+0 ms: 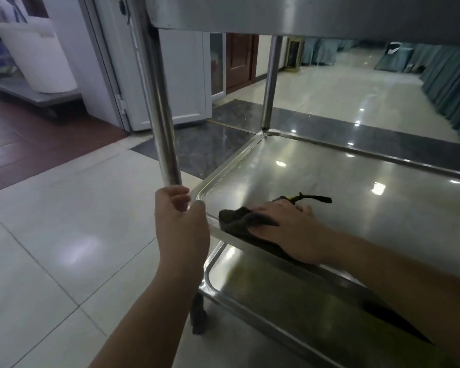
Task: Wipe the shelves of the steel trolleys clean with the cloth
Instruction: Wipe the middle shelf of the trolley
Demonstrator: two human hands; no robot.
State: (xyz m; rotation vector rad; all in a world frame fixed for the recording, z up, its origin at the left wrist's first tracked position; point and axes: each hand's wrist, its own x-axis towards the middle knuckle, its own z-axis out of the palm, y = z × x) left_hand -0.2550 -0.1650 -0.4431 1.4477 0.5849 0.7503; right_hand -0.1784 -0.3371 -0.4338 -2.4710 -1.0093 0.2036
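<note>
At the middle steel shelf's (329, 181) near-left corner, right hand (290, 229) presses the dark cloth (237, 217) flat; left hand (182, 221) fingers clench the upright steel post (160, 115), steadying the trolley.

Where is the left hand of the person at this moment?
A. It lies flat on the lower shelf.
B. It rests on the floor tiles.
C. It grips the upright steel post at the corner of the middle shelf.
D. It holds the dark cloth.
C: the left hand curls its fingers round the post at the middle shelf corner, while the right hand presses the cloth.
</note>
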